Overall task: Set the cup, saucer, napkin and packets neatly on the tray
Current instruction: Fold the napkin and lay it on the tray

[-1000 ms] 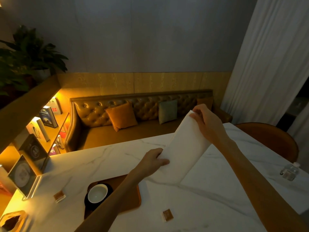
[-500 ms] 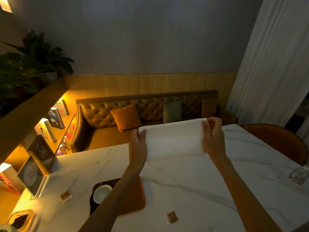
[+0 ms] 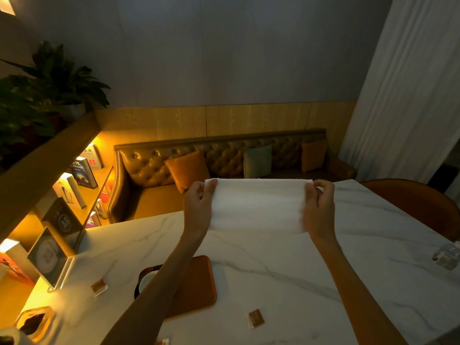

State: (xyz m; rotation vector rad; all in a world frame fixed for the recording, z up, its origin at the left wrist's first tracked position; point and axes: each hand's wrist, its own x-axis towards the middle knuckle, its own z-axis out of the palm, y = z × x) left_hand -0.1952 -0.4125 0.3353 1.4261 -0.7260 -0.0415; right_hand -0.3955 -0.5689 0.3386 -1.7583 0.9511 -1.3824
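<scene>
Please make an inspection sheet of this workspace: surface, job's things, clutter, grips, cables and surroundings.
Surface: white marble-pattern table, dimly lit.
Job's things: white paper napkin held stretched above the table; brown rounded leather tray carries a white cup on a dark saucer, partly hidden by the forearm; two small brown packets lie off the tray.
Clutter: small clear bottle at the right edge.
Grips: left hand and right hand each pinch one napkin end.
Cables: nothing seen.
Surroundings: tufted brown sofa, lit bookshelf, white curtain.
</scene>
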